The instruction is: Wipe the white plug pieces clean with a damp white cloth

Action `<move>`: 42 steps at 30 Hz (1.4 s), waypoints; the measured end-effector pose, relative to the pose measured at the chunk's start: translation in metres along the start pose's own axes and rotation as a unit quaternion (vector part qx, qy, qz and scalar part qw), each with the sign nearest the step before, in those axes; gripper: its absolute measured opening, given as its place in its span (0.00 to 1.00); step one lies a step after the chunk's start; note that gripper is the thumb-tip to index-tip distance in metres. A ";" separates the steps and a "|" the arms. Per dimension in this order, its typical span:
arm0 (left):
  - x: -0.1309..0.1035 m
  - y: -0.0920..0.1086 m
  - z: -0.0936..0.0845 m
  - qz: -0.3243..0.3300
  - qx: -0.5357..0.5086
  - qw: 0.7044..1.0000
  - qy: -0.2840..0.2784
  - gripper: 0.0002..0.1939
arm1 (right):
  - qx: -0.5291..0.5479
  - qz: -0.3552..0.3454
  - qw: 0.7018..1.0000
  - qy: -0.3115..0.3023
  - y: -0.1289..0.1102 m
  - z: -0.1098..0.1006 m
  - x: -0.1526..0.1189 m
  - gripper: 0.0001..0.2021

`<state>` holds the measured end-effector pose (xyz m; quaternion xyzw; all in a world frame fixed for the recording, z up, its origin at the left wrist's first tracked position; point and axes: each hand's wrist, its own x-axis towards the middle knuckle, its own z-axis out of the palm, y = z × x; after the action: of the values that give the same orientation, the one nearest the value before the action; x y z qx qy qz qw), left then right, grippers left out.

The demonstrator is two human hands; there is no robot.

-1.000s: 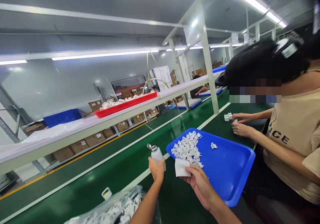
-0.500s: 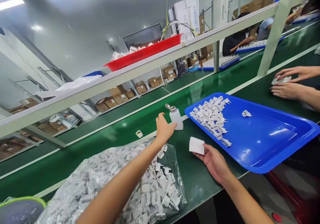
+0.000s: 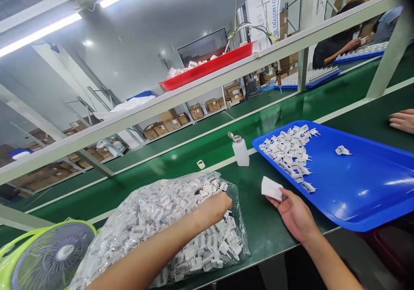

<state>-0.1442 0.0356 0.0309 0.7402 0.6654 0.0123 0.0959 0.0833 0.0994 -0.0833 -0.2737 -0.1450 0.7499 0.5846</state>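
Note:
My left hand (image 3: 216, 206) is over the mouth of a clear plastic bag (image 3: 129, 208) full of white plug housings (image 3: 197, 238). Its fingers curl downward among the pieces, and their tips are hidden. Between the thumb and fingers of my right hand (image 3: 296, 214) is a folded white cloth (image 3: 271, 189), held above the green bench. A white pump bottle (image 3: 241, 152) with its metal lid flipped up stands just beyond the hands. To the right, a blue tray (image 3: 362, 186) carries a heap of white plug pieces (image 3: 287, 149) and one separate piece (image 3: 343, 150).
A green fan (image 3: 64, 251) stands at lower left. One small white piece (image 3: 201, 164) lies on the green belt. A red tray (image 3: 207, 67) rests on the rail above. Another person's hand (image 3: 403, 119) is at the right edge; more people work farther back.
My left hand has moved from beside the bottle down to the bag, its fingers now curled. My right hand still holds the cloth. The view has shifted left, showing more of the fan.

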 end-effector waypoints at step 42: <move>-0.018 0.071 0.106 0.038 -0.203 0.972 0.109 0.29 | -0.710 -0.251 0.607 -0.254 -0.002 -0.014 -0.087 0.22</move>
<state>-0.0611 -0.0023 -0.0596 0.7245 0.6266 0.2312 0.1703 0.1079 0.0151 -0.0728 -0.3546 -0.8377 0.2748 0.3115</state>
